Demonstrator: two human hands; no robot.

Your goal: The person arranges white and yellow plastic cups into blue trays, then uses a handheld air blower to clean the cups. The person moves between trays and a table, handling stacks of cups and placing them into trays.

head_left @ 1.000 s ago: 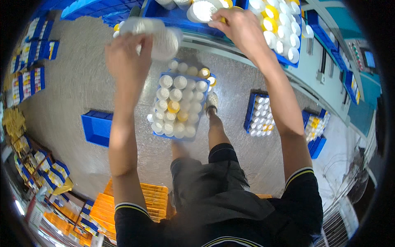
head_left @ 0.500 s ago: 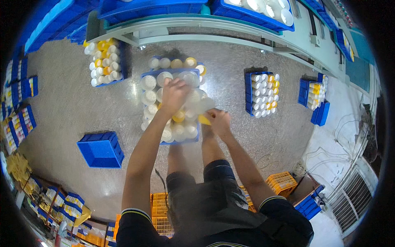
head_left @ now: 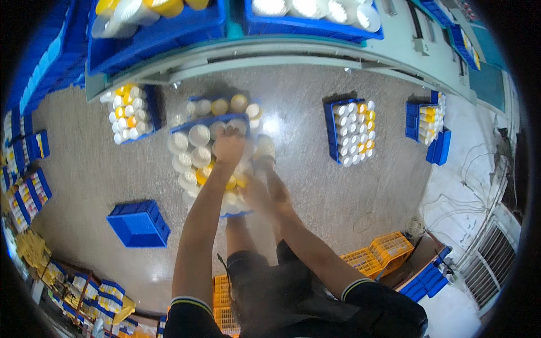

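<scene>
A blue crate [head_left: 236, 214] packed with white and yellow cylindrical cups stands on the floor before my legs. Over its far part, my left hand [head_left: 229, 147] is closed, fingers curled down among the white cups; what they grip, if anything, is hidden. A pale cup [head_left: 199, 136] stands just left of that hand with its round mouth up. My right hand [head_left: 260, 194], smeared by motion, is over the near right side of the crate, close to a yellow cup [head_left: 241, 180]. Its fingers cannot be made out.
Farther off are another crate's cups [head_left: 220, 106], a filled crate [head_left: 352, 132] to the right and one [head_left: 132, 115] at far left. A blue bin [head_left: 139, 224] sits left. A long bench [head_left: 282, 53] crosses the far side; orange crates [head_left: 389, 248] are near right.
My right hand has moved left and nearer, over the crate; the yellow piece and pale cup seen at it before no longer show there. My left fingers are more curled. The whole view has shifted.
</scene>
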